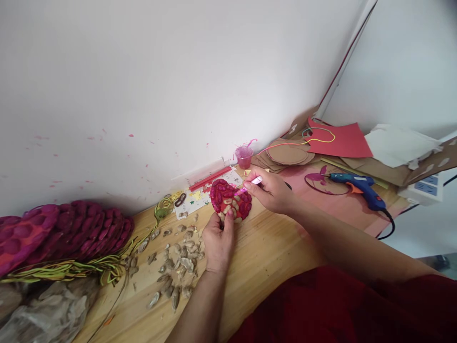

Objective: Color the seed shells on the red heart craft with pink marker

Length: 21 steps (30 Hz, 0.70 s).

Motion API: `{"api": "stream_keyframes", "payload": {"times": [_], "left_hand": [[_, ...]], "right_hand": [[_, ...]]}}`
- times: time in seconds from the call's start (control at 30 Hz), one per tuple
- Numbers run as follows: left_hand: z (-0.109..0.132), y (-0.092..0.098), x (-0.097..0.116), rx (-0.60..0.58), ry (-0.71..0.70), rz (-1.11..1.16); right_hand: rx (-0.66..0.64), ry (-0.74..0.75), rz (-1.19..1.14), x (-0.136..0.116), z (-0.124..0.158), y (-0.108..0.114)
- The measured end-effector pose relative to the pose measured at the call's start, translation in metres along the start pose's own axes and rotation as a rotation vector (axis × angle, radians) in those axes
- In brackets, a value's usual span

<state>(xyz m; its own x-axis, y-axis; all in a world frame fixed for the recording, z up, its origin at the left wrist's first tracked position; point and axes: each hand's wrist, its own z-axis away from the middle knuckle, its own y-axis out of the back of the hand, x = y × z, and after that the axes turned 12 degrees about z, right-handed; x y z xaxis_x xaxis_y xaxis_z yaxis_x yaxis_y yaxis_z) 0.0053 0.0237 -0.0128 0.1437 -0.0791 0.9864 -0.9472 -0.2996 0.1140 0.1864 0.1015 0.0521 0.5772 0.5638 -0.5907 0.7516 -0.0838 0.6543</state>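
- White wall, across the upper part of the frame, flecked with pink spots at centre left.
- Wooden table, running from the lower left to the right; a pinkish area shows on its right part.
- Row of magenta-painted rounds, leaning one against another at the left edge, with yellow-green cords in front of them.
- Scattered peanut shells, left of the lower centre.
- Red sheet, right of centre, beside stacked cardboard discs.
- Blue glue gun, lying on the right side of the table.
- Right hand, just right of centre, its thumb and fingers pinching a brush.
- Left hand, at lower centre, gripping the round piece's lower edge, thumb on the front; the other fingers are partly hidden.
- Round piece, at the centre of the frame, tilted, bearing magenta lumps around a red middle and some pale, unpainted shells.
- Clear cup of pink paint, against the wall just above the hands.
- Brush, white-handled, its pink tip at the round piece.
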Motion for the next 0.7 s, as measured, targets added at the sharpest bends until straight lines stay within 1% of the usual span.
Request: {"api": "stream_keyframes", "payload": {"times": [0.13,0.3,0.4,0.5,0.57,0.7], "left_hand": [[-0.0011,-0.0004,0.0022,0.017,0.002,0.069],[-0.0015,-0.0012,0.0035,0.056,0.013,0.048],[-0.0009,-0.0010,0.0024,0.058,0.023,0.016],[-0.0011,-0.0008,0.0007,0.046,0.017,0.042],[-0.0014,-0.0007,0.0001,0.038,0.008,0.061],[-0.0012,-0.0006,0.0013,0.052,0.009,0.004]], "right_hand": [[0.011,0.013,-0.026,0.0041,-0.0009,-0.0030],[0.103,0.004,-0.032,0.0079,-0.0017,-0.0039],[0.066,-0.003,-0.060,0.0064,-0.0010,-0.0032],[0.011,0.034,-0.068,0.0044,-0.0003,-0.0049],[0.020,0.055,-0.072,0.0039,-0.0002,-0.0066],[0.050,0.077,-0.031,0.0048,-0.0008,-0.0070]]}}
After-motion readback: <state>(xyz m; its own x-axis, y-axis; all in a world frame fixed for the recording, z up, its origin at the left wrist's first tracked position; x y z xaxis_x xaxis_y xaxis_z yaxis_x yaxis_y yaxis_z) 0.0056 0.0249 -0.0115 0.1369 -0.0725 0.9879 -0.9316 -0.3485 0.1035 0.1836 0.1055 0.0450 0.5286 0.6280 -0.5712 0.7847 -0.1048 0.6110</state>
